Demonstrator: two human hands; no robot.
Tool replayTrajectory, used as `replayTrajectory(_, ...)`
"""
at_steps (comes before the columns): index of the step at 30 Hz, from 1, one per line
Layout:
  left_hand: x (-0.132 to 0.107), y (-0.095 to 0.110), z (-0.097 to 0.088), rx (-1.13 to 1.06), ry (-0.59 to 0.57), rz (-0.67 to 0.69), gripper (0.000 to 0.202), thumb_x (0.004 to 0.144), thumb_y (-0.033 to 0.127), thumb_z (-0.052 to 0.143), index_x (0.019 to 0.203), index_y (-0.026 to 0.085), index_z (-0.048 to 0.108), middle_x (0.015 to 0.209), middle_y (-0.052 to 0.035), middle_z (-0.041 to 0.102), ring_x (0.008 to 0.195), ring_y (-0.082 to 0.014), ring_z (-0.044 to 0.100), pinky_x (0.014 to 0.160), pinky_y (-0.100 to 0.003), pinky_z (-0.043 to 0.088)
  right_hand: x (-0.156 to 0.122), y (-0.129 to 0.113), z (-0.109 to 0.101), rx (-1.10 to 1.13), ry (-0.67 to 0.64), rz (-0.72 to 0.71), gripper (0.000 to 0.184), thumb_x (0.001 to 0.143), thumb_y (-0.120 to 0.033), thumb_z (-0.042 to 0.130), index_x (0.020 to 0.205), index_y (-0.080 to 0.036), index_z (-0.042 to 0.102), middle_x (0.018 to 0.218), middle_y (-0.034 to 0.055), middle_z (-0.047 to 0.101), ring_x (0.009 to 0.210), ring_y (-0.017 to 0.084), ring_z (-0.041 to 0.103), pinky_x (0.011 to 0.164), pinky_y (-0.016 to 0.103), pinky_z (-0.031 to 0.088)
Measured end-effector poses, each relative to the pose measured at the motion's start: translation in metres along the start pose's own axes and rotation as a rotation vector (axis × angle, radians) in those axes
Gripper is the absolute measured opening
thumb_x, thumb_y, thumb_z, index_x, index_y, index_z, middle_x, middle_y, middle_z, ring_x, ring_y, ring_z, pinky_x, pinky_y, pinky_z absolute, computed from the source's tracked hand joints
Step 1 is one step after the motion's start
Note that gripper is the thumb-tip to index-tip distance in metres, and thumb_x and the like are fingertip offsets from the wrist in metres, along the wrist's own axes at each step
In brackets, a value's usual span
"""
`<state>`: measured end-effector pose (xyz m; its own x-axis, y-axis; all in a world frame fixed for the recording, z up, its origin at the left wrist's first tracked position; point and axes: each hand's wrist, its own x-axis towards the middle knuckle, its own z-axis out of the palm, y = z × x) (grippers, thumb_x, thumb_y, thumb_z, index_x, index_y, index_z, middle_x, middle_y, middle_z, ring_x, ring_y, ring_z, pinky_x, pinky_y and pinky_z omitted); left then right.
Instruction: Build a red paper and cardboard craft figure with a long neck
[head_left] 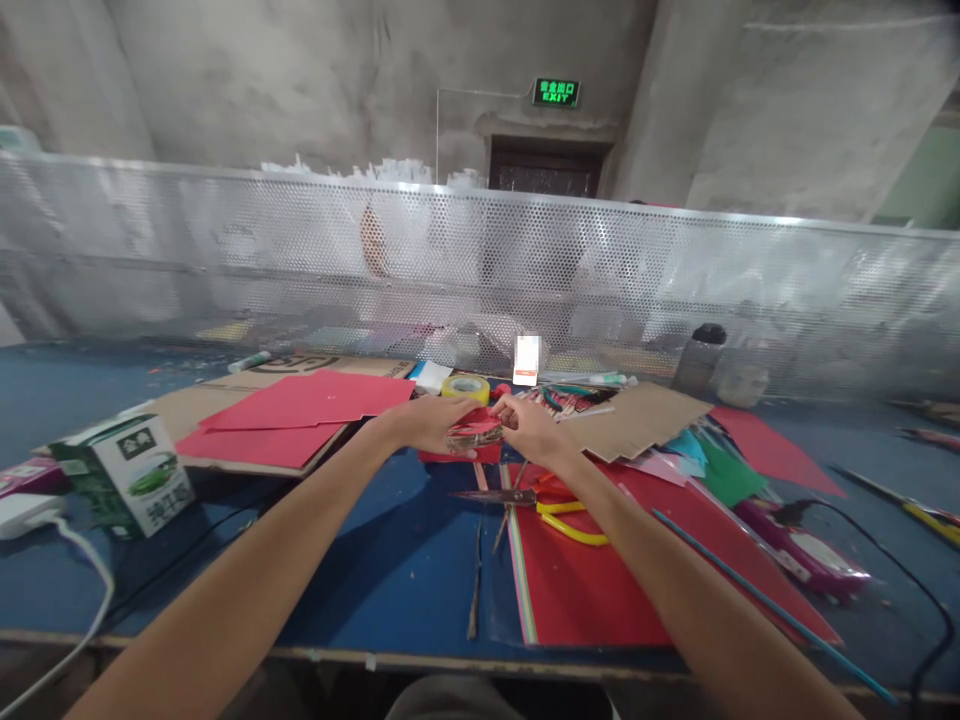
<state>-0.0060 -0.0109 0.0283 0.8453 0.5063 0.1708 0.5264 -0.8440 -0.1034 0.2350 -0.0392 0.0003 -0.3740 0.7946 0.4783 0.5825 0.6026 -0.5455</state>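
Between my hands is a small round bundle of brown twigs (pixel 480 438) with red material on top, held just above the table. My left hand (pixel 435 423) grips its left side, fingers reaching over the far edge. At the right side, my right hand (pixel 531 430) has its fingers pinched together against the bundle's edge; exactly what sits between the fingertips is hard to make out. Nearer to me lie scissors with yellow handles (pixel 574 530), blades pointing left. Loose thin twigs (pixel 475 585) rest on the blue table beside them.
Red paper sheets (pixel 300 405) lie on cardboard at left, near a green-white milk carton (pixel 139 475). A yellow tape roll (pixel 465 388) and a lit phone (pixel 526 360) stand behind my hands. More red paper (pixel 592 600) lies at right. A perforated metal screen (pixel 315 260) borders the back.
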Motion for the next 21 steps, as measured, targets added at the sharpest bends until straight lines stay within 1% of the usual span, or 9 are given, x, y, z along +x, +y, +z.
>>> replayTrajectory(3, 0.000, -0.001, 0.002, -0.008, -0.013, -0.036, 0.084, 0.087, 0.070, 0.060, 0.152, 0.024, 0.034, 0.154, -0.0163, 0.048, 0.132, -0.0329, 0.056, 0.101, -0.039, 0.049, 0.001, 0.000, 0.000, -0.016, 0.000, -0.004, 0.014, 0.085, -0.028, 0.070, 0.092, -0.018, 0.063, 0.071, -0.0030, 0.061, 0.063, 0.013, 0.055, 0.062, 0.025, 0.035)
replayTrajectory(6, 0.001, -0.001, 0.002, -0.008, -0.031, -0.064, 0.085, 0.087, 0.068, 0.061, 0.154, 0.023, 0.032, 0.156, -0.0166, 0.046, 0.133, -0.0340, 0.055, 0.100, -0.041, 0.050, 0.001, -0.002, 0.000, -0.023, 0.001, 0.011, 0.016, 0.085, -0.031, 0.071, 0.092, -0.018, 0.064, 0.071, -0.0025, 0.061, 0.064, 0.014, 0.055, 0.062, 0.025, 0.035)
replayTrajectory(10, 0.001, 0.002, -0.002, -0.030, -0.065, -0.091, 0.083, 0.086, 0.066, 0.062, 0.153, 0.024, 0.035, 0.151, -0.0158, 0.052, 0.128, -0.0345, 0.059, 0.098, -0.042, 0.051, 0.001, -0.002, -0.001, -0.014, -0.010, 0.008, 0.019, 0.086, -0.034, 0.071, 0.093, -0.018, 0.064, 0.072, -0.0014, 0.062, 0.064, 0.015, 0.056, 0.063, 0.026, 0.036)
replayTrajectory(13, -0.001, 0.006, -0.006, -0.071, -0.061, -0.104, 0.084, 0.087, 0.067, 0.062, 0.154, 0.026, 0.032, 0.151, -0.0145, 0.052, 0.128, -0.0337, 0.060, 0.101, -0.042, 0.051, 0.001, 0.000, -0.001, 0.015, -0.001, 0.000, 0.014, 0.092, -0.031, 0.060, 0.096, -0.018, 0.066, 0.078, 0.0011, 0.067, 0.070, 0.016, 0.060, 0.067, 0.027, 0.040)
replayTrajectory(15, -0.003, 0.008, -0.009, -0.103, -0.047, -0.109, 0.083, 0.087, 0.067, 0.062, 0.154, 0.028, 0.031, 0.155, -0.0132, 0.049, 0.132, -0.0333, 0.056, 0.105, -0.043, 0.049, 0.000, 0.000, -0.001, 0.031, 0.013, -0.010, 0.019, 0.096, -0.031, 0.052, 0.096, -0.018, 0.066, 0.084, 0.0030, 0.070, 0.076, 0.017, 0.063, 0.071, 0.027, 0.042)
replayTrajectory(16, -0.003, 0.010, -0.010, -0.118, -0.044, -0.109, 0.083, 0.087, 0.067, 0.062, 0.154, 0.029, 0.032, 0.156, -0.0126, 0.047, 0.134, -0.0331, 0.055, 0.106, -0.044, 0.048, 0.000, 0.000, -0.001, 0.037, 0.020, -0.011, 0.021, 0.097, -0.032, 0.050, 0.095, -0.018, 0.066, 0.085, 0.0034, 0.070, 0.078, 0.017, 0.063, 0.072, 0.028, 0.042)
replayTrajectory(17, -0.004, 0.011, -0.011, -0.128, -0.043, -0.107, 0.082, 0.087, 0.066, 0.062, 0.154, 0.029, 0.032, 0.156, -0.0124, 0.047, 0.135, -0.0330, 0.054, 0.107, -0.044, 0.048, 0.000, 0.000, -0.001, 0.041, 0.023, -0.006, 0.022, 0.097, -0.034, 0.051, 0.095, -0.018, 0.066, 0.084, 0.0033, 0.070, 0.077, 0.017, 0.063, 0.071, 0.028, 0.042)
replayTrajectory(21, -0.003, 0.012, -0.012, -0.110, -0.057, -0.109, 0.078, 0.087, 0.065, 0.063, 0.150, 0.026, 0.038, 0.150, -0.0132, 0.053, 0.130, -0.0338, 0.058, 0.103, -0.044, 0.050, -0.001, 0.000, 0.002, 0.048, 0.001, 0.026, 0.024, 0.088, -0.038, 0.066, 0.101, -0.018, 0.066, 0.075, -0.0006, 0.063, 0.066, 0.015, 0.057, 0.064, 0.027, 0.040)
